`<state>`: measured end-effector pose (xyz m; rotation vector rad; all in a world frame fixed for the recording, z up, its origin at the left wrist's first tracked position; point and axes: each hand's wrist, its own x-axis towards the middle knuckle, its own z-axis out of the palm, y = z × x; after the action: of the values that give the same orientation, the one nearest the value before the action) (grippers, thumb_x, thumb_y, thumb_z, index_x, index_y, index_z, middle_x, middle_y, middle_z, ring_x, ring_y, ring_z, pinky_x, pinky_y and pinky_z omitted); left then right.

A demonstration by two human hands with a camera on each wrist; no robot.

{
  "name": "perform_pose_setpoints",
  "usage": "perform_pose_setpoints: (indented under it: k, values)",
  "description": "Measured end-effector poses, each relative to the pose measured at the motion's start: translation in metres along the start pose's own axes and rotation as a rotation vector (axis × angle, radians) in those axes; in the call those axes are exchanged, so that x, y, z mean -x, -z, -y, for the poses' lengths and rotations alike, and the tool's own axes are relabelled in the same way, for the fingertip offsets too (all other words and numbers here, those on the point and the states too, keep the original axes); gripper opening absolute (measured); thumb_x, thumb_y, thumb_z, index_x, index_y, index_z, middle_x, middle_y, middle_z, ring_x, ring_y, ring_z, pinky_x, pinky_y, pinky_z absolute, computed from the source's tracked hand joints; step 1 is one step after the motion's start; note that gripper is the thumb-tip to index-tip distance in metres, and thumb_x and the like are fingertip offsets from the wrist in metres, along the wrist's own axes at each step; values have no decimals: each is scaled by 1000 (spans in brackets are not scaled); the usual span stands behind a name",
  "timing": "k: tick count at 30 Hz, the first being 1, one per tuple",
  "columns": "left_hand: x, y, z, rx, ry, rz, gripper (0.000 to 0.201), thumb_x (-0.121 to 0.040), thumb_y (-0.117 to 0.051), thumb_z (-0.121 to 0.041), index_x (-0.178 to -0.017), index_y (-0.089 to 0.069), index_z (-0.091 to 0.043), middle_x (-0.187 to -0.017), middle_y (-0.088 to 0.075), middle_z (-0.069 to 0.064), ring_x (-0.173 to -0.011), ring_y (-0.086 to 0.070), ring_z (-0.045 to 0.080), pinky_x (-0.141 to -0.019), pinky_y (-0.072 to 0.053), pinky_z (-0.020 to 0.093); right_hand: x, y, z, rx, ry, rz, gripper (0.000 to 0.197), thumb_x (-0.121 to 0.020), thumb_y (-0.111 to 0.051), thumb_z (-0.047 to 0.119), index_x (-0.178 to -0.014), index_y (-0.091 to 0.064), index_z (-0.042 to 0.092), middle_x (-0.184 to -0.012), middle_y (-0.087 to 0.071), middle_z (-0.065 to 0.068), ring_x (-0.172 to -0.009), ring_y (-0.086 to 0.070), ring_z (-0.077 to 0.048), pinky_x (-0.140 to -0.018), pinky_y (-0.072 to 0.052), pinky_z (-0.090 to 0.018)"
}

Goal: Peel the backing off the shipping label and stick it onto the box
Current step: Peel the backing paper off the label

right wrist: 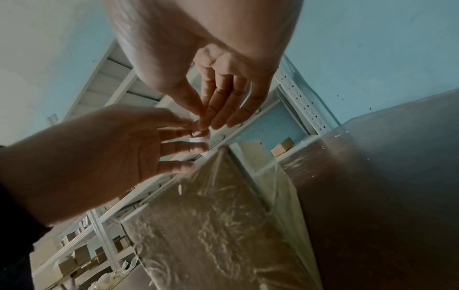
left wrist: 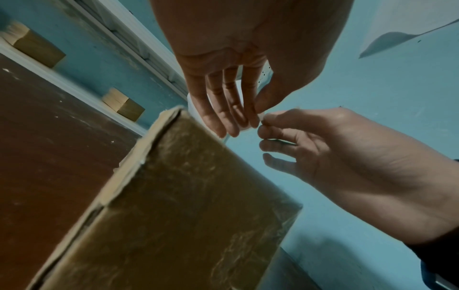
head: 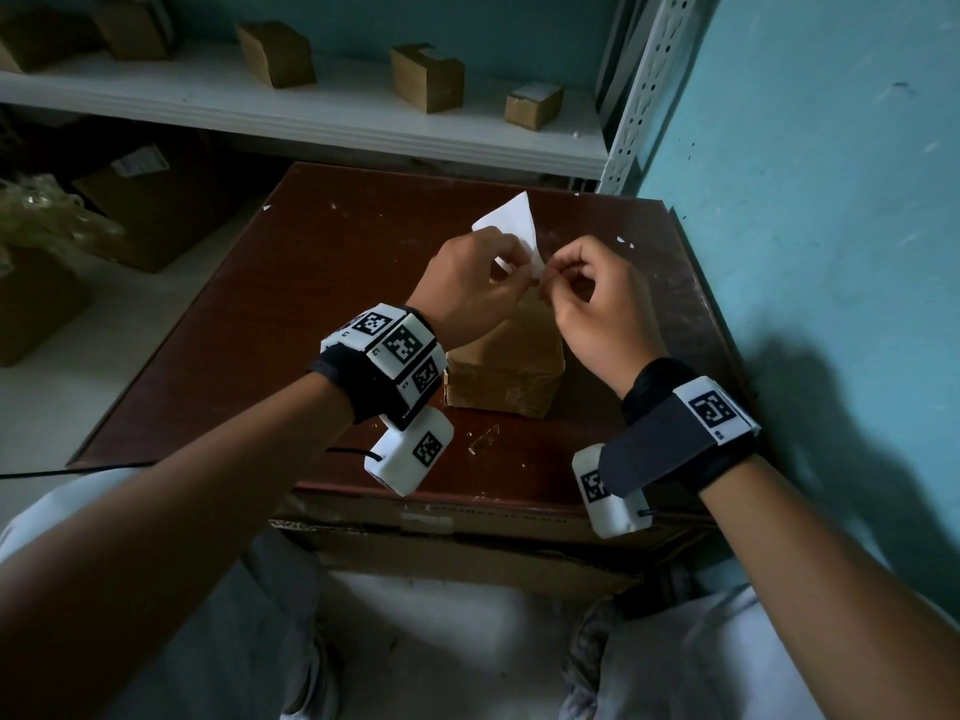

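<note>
A white shipping label (head: 511, 220) is held upright over a brown cardboard box (head: 504, 371) that stands on the dark wooden table (head: 260, 330). My left hand (head: 519, 275) pinches the label's lower edge from the left. My right hand (head: 548, 288) pinches the same lower corner between thumb and forefinger from the right. The two pinches almost touch. In the left wrist view a sliver of the label (left wrist: 262, 117) shows between the fingertips, above the box (left wrist: 186, 196). In the right wrist view the box (right wrist: 223, 225) is wrapped in shiny clear tape; the label is mostly hidden.
A white metal shelf (head: 311, 116) behind the table carries several small cardboard boxes (head: 427, 77). Larger cartons (head: 150, 200) stand on the floor at the left. A teal wall (head: 805, 200) runs close along the table's right side. Small white paper scraps (head: 626, 242) dot the tabletop.
</note>
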<state>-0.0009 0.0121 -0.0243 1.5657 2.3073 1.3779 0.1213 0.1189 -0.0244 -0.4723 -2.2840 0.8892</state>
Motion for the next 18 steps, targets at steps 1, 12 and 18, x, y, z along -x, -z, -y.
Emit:
perform_pose_setpoints:
  k: [1,12,18]
  values:
    - [0,0,-1,19,13,4,12,-90,-58,-19,-92,-68,-13,-93,-67,1,-82,-67,14,-72,-58,40,0,-1,1,-8,3,8,5,-91,-60,10,-95,-62,13,-87,-63,8,-82,-61,-1,-71,-49,-13]
    - [2,4,-13,165,10,63,17,-98,-48,-18,-97,-61,-6,-92,-67,5,-80,-68,13,-63,-59,38,2,2,9,-64,104,1,4,-93,-56,10,-96,-57,8,-85,-59,11,-79,-59,-2,-71,-49,-15]
    - [4,4,-13,181,3,83,17,-99,-46,-14,-100,-58,-3,-94,-66,6,-80,-69,14,-61,-59,41,2,3,12,-133,43,31,11,-97,-54,16,-97,-57,5,-84,-60,11,-78,-60,1,-71,-49,-17]
